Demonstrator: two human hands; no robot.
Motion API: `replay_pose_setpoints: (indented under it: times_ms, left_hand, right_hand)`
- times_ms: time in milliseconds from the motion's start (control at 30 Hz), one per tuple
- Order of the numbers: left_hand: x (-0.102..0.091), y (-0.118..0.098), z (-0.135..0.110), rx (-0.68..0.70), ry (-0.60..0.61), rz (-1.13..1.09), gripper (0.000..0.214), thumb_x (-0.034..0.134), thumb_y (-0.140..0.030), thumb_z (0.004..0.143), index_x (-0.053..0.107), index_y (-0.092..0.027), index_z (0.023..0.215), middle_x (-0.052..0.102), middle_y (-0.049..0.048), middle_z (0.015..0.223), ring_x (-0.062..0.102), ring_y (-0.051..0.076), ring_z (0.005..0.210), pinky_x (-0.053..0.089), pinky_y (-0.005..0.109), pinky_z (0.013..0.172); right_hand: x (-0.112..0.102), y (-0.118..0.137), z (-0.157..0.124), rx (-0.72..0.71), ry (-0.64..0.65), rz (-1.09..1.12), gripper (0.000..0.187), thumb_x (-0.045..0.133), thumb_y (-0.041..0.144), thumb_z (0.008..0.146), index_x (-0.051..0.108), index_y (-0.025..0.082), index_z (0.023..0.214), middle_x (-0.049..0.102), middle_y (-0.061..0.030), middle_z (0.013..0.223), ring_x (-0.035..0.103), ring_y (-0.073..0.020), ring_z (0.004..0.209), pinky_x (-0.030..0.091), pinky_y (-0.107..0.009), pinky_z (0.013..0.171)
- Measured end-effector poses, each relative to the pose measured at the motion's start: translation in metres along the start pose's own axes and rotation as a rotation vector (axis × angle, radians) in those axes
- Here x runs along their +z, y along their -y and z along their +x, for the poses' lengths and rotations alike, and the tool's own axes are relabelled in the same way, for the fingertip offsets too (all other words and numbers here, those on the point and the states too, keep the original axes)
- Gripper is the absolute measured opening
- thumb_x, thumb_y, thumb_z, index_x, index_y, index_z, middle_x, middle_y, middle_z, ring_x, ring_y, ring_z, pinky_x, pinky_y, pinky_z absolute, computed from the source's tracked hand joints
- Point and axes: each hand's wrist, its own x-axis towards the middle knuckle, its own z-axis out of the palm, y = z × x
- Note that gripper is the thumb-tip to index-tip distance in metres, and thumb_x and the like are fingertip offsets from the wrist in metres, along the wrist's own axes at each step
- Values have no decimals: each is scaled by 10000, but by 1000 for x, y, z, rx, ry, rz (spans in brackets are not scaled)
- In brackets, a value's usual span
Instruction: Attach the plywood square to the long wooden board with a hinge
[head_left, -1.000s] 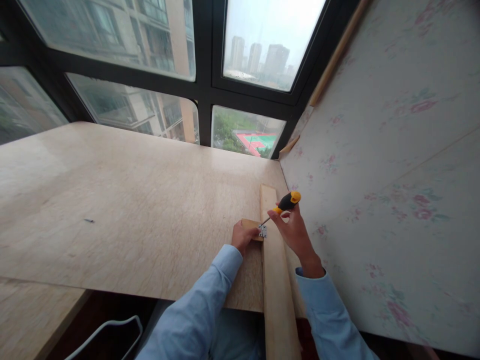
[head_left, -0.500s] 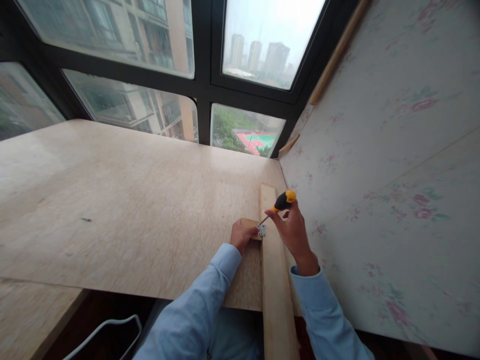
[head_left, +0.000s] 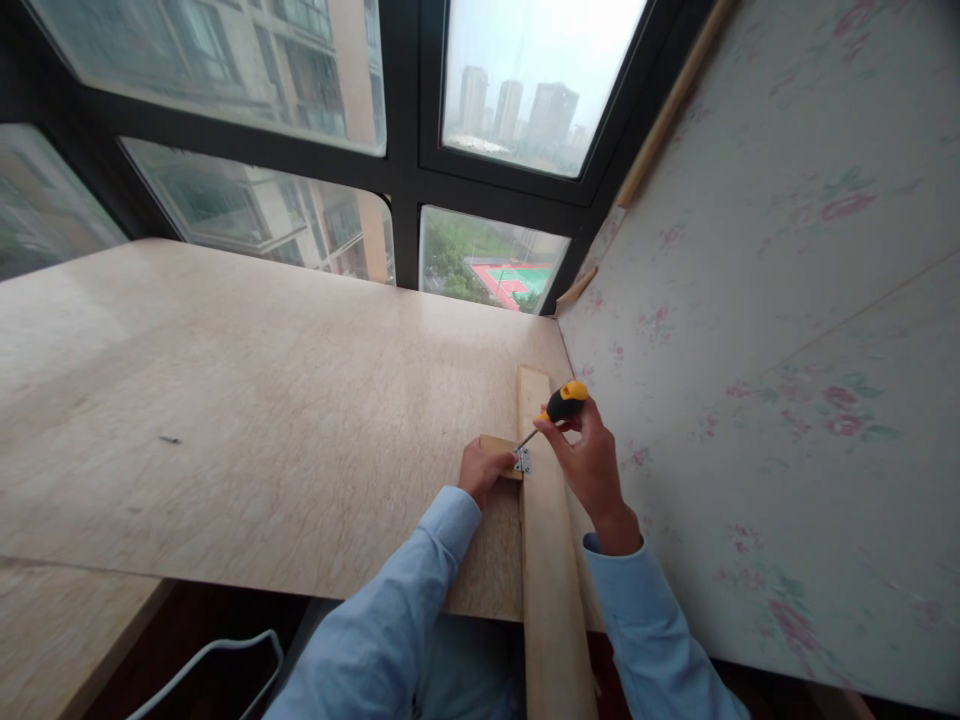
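A yellow and black screwdriver (head_left: 565,402) is gripped in my right hand (head_left: 589,455), tilted with its tip down to the left. The tip meets a small metal hinge (head_left: 523,461) lying across a short wooden block (head_left: 495,444) and a long wooden board (head_left: 553,560). My left hand (head_left: 484,470) is closed round the short block, its thumb at the hinge's left leaf. The block butts against the board's left side. Whether a screw sits under the tip is too small to tell.
A stone-patterned sill (head_left: 300,400) carries the board, whose near end juts past the front edge. A small thin screw-like piece (head_left: 170,440) lies at the left. The papered wall (head_left: 750,400) stands close on the right. A white cable (head_left: 225,645) hangs below the sill.
The screwdriver handle has shifted slightly left and turned a little in my right hand. My left hand stays on the block beside the hinge.
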Motion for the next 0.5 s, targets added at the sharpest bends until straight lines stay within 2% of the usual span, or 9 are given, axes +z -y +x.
replay_pose_setpoints:
  times_ms: [67, 133, 233, 333, 433, 500]
  left_hand:
    - [0, -1, -1, -5, 3, -2, 300, 756, -101, 480, 630, -147, 748, 690, -3, 679, 654, 175, 636, 514, 258, 593]
    - [1, -3, -2, -14, 4, -12, 297, 755, -101, 481, 629, -148, 746, 689, -2, 678, 653, 175, 635, 516, 259, 592]
    - [1, -4, -4, -23, -4, -26, 305, 758, -102, 478, 625, -146, 750, 690, -4, 671, 650, 178, 630, 521, 264, 588]
    - [1, -4, -4, -19, -2, -32, 307, 757, -95, 480, 626, -146, 753, 690, -11, 670, 653, 179, 634, 523, 261, 590]
    - [1, -3, -3, -16, 1, -22, 296, 748, -86, 490, 633, -149, 756, 692, -15, 679, 661, 179, 647, 521, 252, 596]
    - [1, -3, -2, -13, 3, -14, 292, 746, -86, 494, 634, -150, 756, 694, -13, 680, 660, 177, 646, 521, 251, 601]
  right_hand:
    - [2, 1, 2, -2, -92, -108, 737, 697, 593, 766, 487, 203, 1355, 716, -89, 959, 664, -250, 756, 572, -457, 773]
    - [3, -1, 2, -2, -110, -105, 793, 695, 612, 759, 452, 196, 1388, 701, -106, 1012, 659, -254, 787, 569, -450, 772]
    - [5, -8, -3, -2, 24, 70, 779, 638, 550, 841, 313, 227, 1471, 647, -135, 1210, 671, -247, 912, 569, -435, 821]
    - [2, -14, -10, -27, 179, 295, 772, 577, 456, 909, 142, 298, 1527, 528, -126, 1414, 611, -230, 1169, 521, -430, 973]
    - [-2, -13, -11, -22, 226, 372, 753, 546, 427, 933, 110, 308, 1535, 551, -110, 1399, 565, -220, 1255, 466, -450, 1051]
    - [-4, -9, -9, -2, 191, 292, 725, 564, 453, 920, 195, 277, 1519, 640, -110, 1278, 634, -239, 1144, 492, -471, 1012]
